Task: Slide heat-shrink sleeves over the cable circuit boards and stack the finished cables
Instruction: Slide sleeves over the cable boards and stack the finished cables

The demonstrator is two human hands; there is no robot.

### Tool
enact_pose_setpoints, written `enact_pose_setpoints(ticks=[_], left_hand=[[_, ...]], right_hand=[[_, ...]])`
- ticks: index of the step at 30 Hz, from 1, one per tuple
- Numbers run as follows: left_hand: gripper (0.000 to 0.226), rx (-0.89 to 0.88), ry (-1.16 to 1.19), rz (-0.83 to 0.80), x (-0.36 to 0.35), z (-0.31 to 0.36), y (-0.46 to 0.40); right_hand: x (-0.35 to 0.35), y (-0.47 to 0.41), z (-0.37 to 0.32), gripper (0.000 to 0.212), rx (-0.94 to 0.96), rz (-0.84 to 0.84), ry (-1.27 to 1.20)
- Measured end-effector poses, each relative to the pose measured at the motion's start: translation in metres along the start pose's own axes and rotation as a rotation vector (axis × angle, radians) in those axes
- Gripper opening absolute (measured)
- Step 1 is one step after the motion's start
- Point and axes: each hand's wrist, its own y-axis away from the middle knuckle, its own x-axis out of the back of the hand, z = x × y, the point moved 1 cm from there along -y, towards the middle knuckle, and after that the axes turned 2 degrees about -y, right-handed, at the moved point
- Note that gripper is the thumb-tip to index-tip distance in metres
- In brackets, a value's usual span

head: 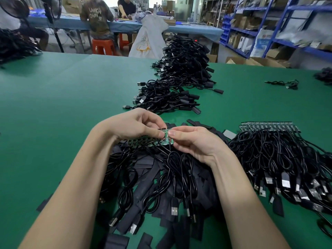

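Hands: left hand (136, 124) + right hand (194, 142) | pinching board strip (152, 141)

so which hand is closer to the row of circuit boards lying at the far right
Right. The right hand sits just left of that row of circuit boards; the left hand is further left, beyond it.

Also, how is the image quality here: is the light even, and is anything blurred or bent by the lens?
Head view: soft, even overhead light with faint shadows on the green table; both hands, left hand and right hand, and the green circuit board strip are sharp; the shelves at upper right are smeared; wide-angle lens bends the table's edge and stretches the forearms.
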Motion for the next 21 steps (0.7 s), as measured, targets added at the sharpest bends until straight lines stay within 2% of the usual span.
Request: enact_pose_setpoints(ticks=[6, 9, 13, 21], left_hand=[[0.025, -0.021, 0.062, -0.010, -0.002, 0.003, 0.004], [0.023, -0.018, 0.087, -0.016, -0.003, 0.002, 0.004], [0.009, -0.022, 0.124, -0.017, -0.008, -0.003, 0.003], [0.012, -0.015, 0.188, -0.023, -0.013, -0.011, 0.002]], right_hand=[[0.002, 0.000, 0.000, 0.014, 0.006, -0.023, -0.006], [0.002, 0.000, 0.001, 0.014, 0.003, -0.043, 0.002], [0.004, 0.000, 0.002, 0.014, -0.011, -0.054, 0.022], [0.007, -0.002, 0.003, 0.014, -0.042, -0.054, 0.055]])
